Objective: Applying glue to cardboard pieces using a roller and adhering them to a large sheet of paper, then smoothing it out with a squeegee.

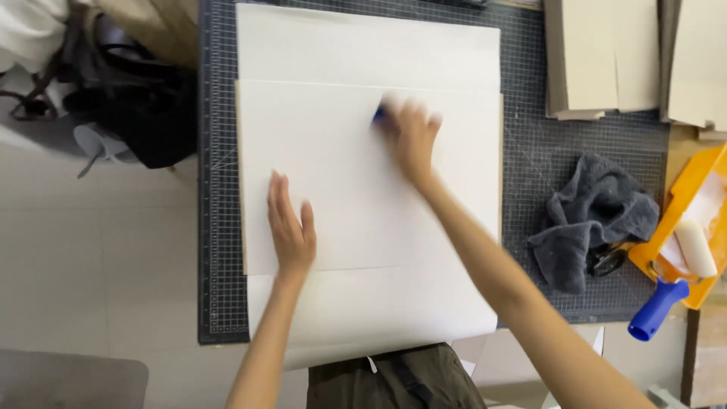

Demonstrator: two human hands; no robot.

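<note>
We see a white sheet (356, 182) lying flat over a thin board on the cutting mat (216, 227), with a larger sheet beneath it reaching past the mat's near edge. Our right hand (411, 132) presses a small blue tool (379, 116) on the sheet's upper middle; the hand is blurred, its fingers curled over the tool, which shows only as a blue sliver, so we cannot tell its shape. Our left hand (290, 227) lies flat on the sheet, fingers straight and together, holding nothing. Right of the sheet a grey cloth (594, 220) is bunched on the mat, half covering something dark that we cannot make out. Beside it an orange tray (685, 189), cut off by the frame, holds a roller (695, 246) with a blue handle. Cardboard pieces (602, 57) lie at the top right, also cut off.
</note>
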